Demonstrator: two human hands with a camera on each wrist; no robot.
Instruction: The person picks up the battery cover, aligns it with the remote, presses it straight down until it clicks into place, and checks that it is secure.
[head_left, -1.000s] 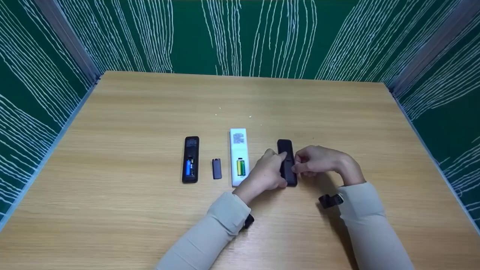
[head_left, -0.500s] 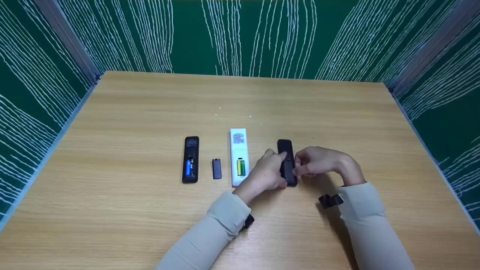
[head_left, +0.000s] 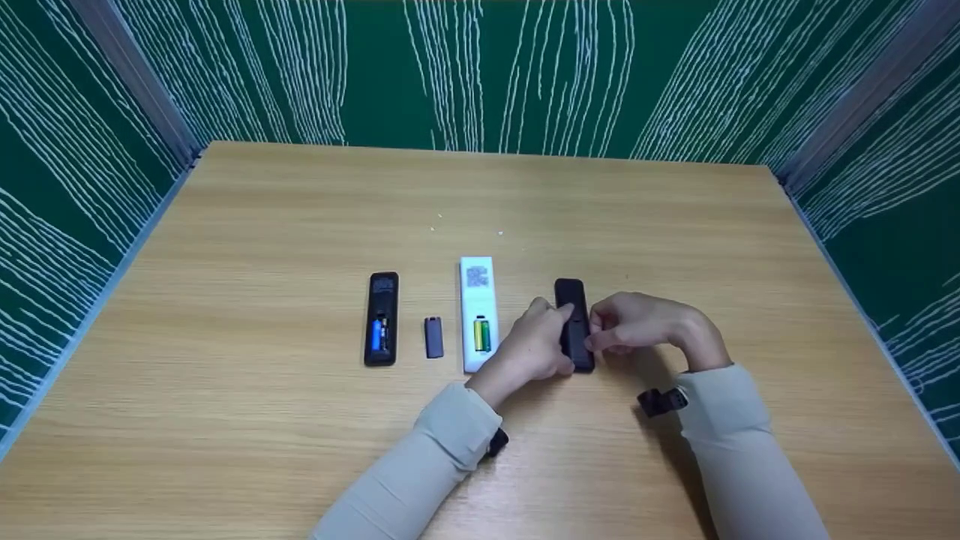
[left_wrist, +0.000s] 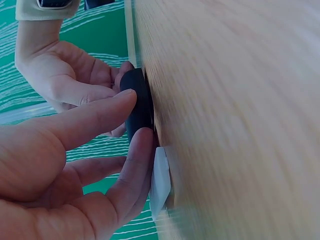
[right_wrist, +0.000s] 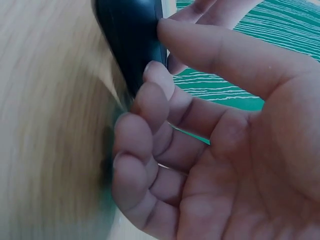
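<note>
A black remote control (head_left: 574, 295) lies face down on the table between my hands. My left hand (head_left: 529, 343) grips it from the left, its thumb on the lower end and a finger on the back. From the right, my right hand (head_left: 637, 322) pinches the remote's edge. In the right wrist view, its thumb (right_wrist: 190, 40) lies on the black remote and the other fingers curl below. A white remote (head_left: 477, 296) with two green-yellow batteries (head_left: 481, 335) in its bare compartment lies partly behind my left wrist.
At the left lies another black remote (head_left: 382, 300), its compartment holding a blue battery (head_left: 376, 335) and a dark one. A small dark battery cover (head_left: 433, 337) sits between it and the white remote. White crumbs (head_left: 500, 233) dot the wooden table (head_left: 262, 412). Green, white-streaked walls surround it.
My right fingers have shifted very slightly along the black remote's edge. The left hand and all the remotes stay in place.
</note>
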